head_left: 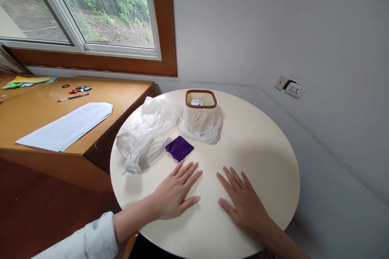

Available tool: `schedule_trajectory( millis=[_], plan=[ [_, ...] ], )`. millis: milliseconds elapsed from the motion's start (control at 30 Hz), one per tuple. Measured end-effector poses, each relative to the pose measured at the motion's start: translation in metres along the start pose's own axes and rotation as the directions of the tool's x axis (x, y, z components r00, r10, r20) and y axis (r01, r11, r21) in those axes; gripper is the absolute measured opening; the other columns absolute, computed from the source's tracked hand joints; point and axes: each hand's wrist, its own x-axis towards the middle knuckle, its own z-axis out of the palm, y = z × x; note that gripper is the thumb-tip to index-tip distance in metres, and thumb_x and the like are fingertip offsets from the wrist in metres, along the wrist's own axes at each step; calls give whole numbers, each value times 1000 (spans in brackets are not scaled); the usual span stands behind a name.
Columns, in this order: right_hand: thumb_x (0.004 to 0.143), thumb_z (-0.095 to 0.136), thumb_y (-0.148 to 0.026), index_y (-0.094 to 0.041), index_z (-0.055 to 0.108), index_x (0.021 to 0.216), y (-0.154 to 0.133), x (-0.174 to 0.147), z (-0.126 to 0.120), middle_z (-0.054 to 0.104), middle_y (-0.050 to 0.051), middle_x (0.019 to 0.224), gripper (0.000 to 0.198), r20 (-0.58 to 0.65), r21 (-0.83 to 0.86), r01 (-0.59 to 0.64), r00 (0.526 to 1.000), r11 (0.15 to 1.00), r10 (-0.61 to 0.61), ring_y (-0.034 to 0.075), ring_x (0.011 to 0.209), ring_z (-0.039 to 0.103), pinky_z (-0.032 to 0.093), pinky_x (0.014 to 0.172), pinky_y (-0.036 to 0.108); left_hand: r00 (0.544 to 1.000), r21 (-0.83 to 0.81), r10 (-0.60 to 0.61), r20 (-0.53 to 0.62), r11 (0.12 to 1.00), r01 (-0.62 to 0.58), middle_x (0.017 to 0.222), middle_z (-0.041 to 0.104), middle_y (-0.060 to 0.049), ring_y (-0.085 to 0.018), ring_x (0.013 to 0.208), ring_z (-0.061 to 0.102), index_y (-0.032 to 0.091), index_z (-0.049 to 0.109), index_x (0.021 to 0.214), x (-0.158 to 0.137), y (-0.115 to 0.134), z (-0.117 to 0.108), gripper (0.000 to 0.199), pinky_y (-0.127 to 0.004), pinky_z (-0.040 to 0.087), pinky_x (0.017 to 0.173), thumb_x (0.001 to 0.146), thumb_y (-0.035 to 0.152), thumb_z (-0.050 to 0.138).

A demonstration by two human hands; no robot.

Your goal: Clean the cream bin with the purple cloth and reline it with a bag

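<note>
My left hand (176,192) lies flat on the round cream table (261,129), fingers spread, holding nothing. Just beyond its fingertips is a small purple cloth pouch (180,148). My right hand (240,202) also rests flat on the tabletop with its fingers apart and nothing in it. At the table's far side stands a small bin with a brown rim (201,106), lined with a whitish plastic bag (202,127) that hangs over its outside. Something white and crumpled (197,102) sits inside. A crumpled clear-white plastic bag (146,129) spreads to the left, touching the pouch.
Left of the table is a wooden desk (121,93) bearing sheets of white paper (73,125), a dark pen-like stick (73,97), keys (81,88) and coloured papers (28,81). A window (106,8) is above it. A wall socket (294,89) is on the right.
</note>
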Motion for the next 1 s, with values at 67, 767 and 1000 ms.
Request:
schedule_trajectory(
  millis=[67, 767, 1000],
  plan=[
    [90, 32, -46, -29, 10, 142, 0, 0, 1, 17, 3, 148, 59, -6, -2, 4, 1000, 1000, -4, 27, 136, 16, 20, 106, 52, 1000, 1, -2, 1, 1000, 2, 149, 10, -8, -27, 137, 8, 22, 2, 143, 0, 0, 0, 66, -50, 7, 110, 90, 48, 32],
    [90, 35, -25, -20, 55, 118, 5, 20, 2, 60, 7, 118, 35, -251, 33, -1, 968, 999, 9, 20, 109, 53, 42, 93, 36, 989, -106, -49, -140, 994, 34, 121, 55, -12, -27, 111, 50, 19, 51, 118, 15, 4, -13, 36, -44, 39, 94, 89, 34, 36],
    [92, 27, -27, -19, 63, 79, 23, 84, -35, 63, 4, 68, 39, -369, 114, -71, 923, 991, 108, 16, 62, 58, 44, 60, 28, 714, -545, -476, -513, 823, 157, 54, 37, 4, -11, 51, 39, 20, 34, 53, 82, -26, -35, 31, -24, 31, 51, 82, 26, 44]
  ],
)
